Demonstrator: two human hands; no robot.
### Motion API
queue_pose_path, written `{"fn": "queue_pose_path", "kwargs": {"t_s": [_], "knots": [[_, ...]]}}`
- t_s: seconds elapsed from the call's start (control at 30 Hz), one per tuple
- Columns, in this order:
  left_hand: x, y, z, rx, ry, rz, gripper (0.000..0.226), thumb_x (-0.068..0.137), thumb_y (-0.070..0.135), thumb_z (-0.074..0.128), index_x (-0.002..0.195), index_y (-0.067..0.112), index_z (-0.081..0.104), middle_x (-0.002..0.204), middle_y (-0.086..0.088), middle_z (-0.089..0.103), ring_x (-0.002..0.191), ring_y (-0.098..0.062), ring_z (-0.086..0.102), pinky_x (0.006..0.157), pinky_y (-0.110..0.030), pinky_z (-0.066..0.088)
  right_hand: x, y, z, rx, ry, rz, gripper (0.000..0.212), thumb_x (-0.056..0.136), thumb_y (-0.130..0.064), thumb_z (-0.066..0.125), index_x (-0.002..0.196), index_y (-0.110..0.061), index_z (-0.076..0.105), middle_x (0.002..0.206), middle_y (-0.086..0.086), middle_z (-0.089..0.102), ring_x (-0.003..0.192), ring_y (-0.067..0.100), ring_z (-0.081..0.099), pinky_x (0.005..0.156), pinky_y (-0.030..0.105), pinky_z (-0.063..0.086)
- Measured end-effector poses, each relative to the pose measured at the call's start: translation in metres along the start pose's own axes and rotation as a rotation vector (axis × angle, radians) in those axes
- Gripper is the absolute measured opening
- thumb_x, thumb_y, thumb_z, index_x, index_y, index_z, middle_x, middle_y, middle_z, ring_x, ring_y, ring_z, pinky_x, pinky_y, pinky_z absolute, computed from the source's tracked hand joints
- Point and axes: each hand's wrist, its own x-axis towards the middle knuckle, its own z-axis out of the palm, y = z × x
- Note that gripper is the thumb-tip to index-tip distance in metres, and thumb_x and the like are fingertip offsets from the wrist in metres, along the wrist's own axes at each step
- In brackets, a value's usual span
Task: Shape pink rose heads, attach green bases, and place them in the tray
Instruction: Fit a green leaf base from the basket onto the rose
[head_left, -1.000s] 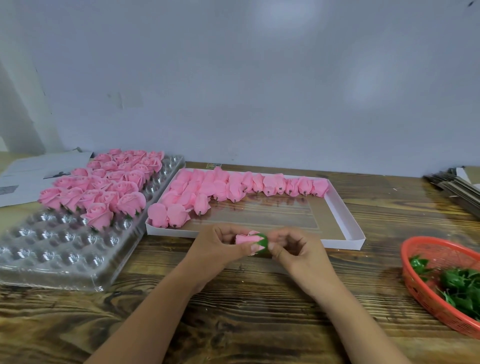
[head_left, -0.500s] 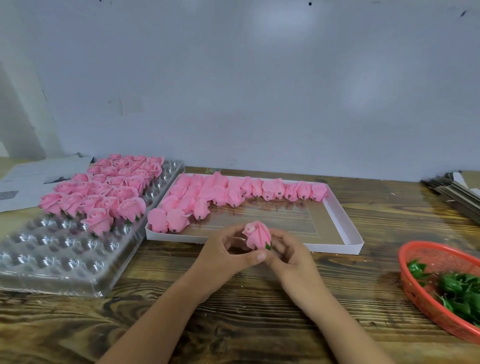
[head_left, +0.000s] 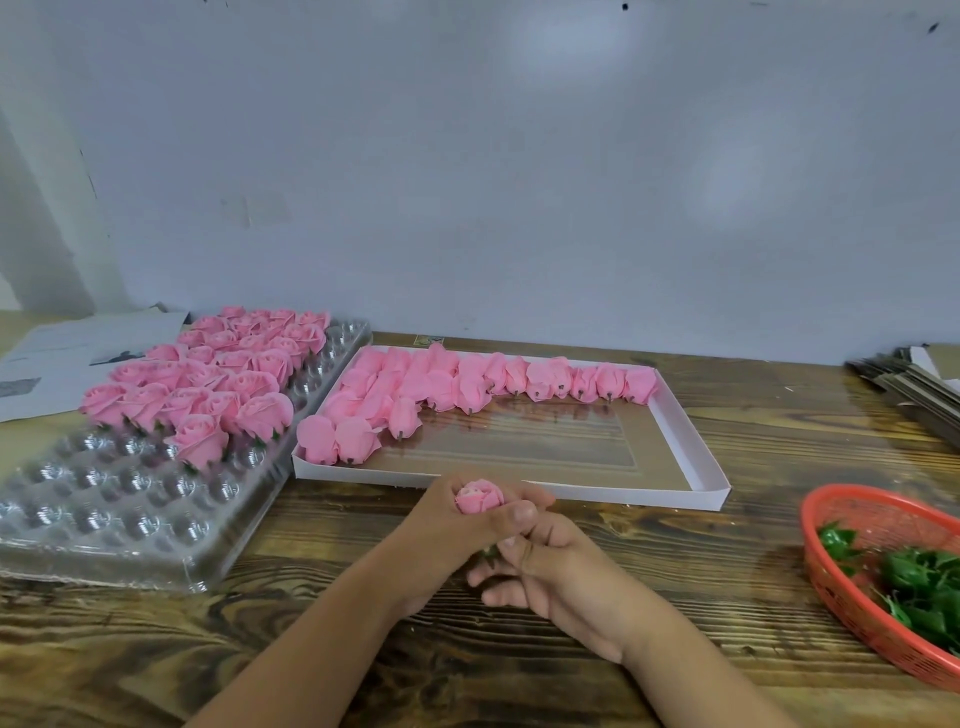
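Pink rose head (head_left: 479, 497) upright, bloom up, gripped in left hand (head_left: 457, 525)

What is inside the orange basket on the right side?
The orange basket holds green leafy bases. Its bottom under them is covered, and the frame cuts off its right part.

Pale grey wall (head_left: 519, 182), wooden table (head_left: 675, 545)

The left hand (head_left: 457, 525) wraps around the pink rose (head_left: 479, 496), so only its top shows. Its green base (head_left: 489, 552) is almost all hidden between the fingers of both hands. The red basket (head_left: 852, 587) and the clear tray (head_left: 104, 499) are cut off by the picture's edges.
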Motion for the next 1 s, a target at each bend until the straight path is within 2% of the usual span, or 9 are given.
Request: {"fn": "queue_pose_path", "kwargs": {"t_s": [0.17,0.33,0.43,0.5,0.67,0.77,0.83,0.9,1.0], "knots": [[-0.001,0.003,0.002,-0.045,0.048,-0.005,0.038,0.078,0.060,0.077,0.101,0.030,0.080,0.121,-0.002,0.074,0.117,-0.018,0.068,0.089,-0.032,0.058,0.001,0.000,0.000,-0.013,0.011,-0.061,0.037,0.095,-0.024,0.062,0.129,-0.011,0.064,0.126,0.012,0.067,0.113,0.025,0.065,0.088,0.033,0.055],[0.001,0.000,0.005,-0.017,0.159,0.022,0.034,0.082,0.046,0.074,0.104,0.022,0.081,0.106,-0.007,0.078,0.102,-0.020,0.074,0.083,-0.022,0.056,0.006,0.006,0.007,-0.383,0.259,-0.189,0.033,0.085,-0.018,0.074,0.117,-0.024,0.068,0.091,0.003,0.068,0.082,0.013,0.063,0.080,0.028,0.055],[0.002,-0.003,0.008,-0.032,0.166,0.060,0.025,0.083,0.043,0.074,0.098,0.025,0.082,0.108,-0.004,0.078,0.104,-0.018,0.073,0.084,-0.022,0.056,0.008,0.011,0.010,-0.652,0.483,-0.252,0.036,0.080,-0.023,0.081,0.111,-0.034,0.066,0.091,-0.001,0.073,0.082,0.013,0.066,0.076,0.026,0.056],[0.003,-0.004,0.009,-0.032,0.181,0.072,0.021,0.084,0.043,0.076,0.096,0.027,0.082,0.109,-0.003,0.078,0.105,-0.017,0.073,0.084,-0.020,0.055,0.008,0.013,0.011,-0.706,0.542,-0.301,0.035,0.080,-0.024,0.080,0.108,-0.039,0.066,0.088,0.000,0.071,0.080,0.015,0.063,0.073,0.025,0.055],[0.004,-0.004,0.008,-0.045,0.168,0.045,0.028,0.083,0.044,0.077,0.101,0.022,0.082,0.109,-0.005,0.078,0.101,-0.016,0.073,0.079,-0.020,0.056,0.004,0.011,0.009,-0.666,0.338,-0.333,0.028,0.092,-0.011,0.068,0.107,-0.036,0.068,0.086,-0.014,0.071,0.074,0.003,0.057,0.071,0.016,0.046],[0.003,-0.005,0.005,-0.020,0.097,0.022,0.042,0.079,0.057,0.078,0.102,0.022,0.081,0.100,-0.023,0.073,0.090,-0.026,0.067,0.072,-0.032,0.055,0.001,0.006,0.009,-0.638,0.248,-0.286,0.019,0.095,-0.017,0.061,0.111,-0.023,0.070,0.090,0.012,0.069,0.077,0.012,0.057,0.073,0.036,0.054],[0.003,-0.005,0.003,-0.011,0.065,-0.016,0.051,0.076,0.065,0.077,0.104,0.022,0.080,0.092,-0.025,0.070,0.083,-0.028,0.062,0.070,-0.037,0.051,-0.001,0.002,0.008,-0.590,0.188,-0.248,0.022,0.092,-0.024,0.057,0.110,-0.022,0.070,0.088,0.013,0.068,0.079,0.013,0.059,0.071,0.035,0.055],[0.002,-0.004,0.001,0.016,0.034,-0.059,0.056,0.075,0.070,0.075,0.107,0.024,0.079,0.082,-0.019,0.068,0.077,-0.026,0.060,0.065,-0.029,0.049,-0.003,0.000,0.007,-0.488,0.113,-0.192,0.021,0.092,-0.024,0.056,0.107,-0.020,0.070,0.088,0.001,0.069,0.081,0.009,0.061,0.071,0.027,0.053],[0.000,-0.004,0.000,0.056,-0.021,-0.062,0.056,0.080,0.070,0.069,0.111,0.023,0.078,0.082,-0.013,0.070,0.069,-0.023,0.058,0.058,-0.022,0.047,-0.003,0.001,0.004,-0.236,0.055,-0.066,0.024,0.088,-0.022,0.058,0.107,-0.011,0.069,0.089,0.006,0.066,0.078,0.013,0.058,0.071,0.026,0.050]]}}
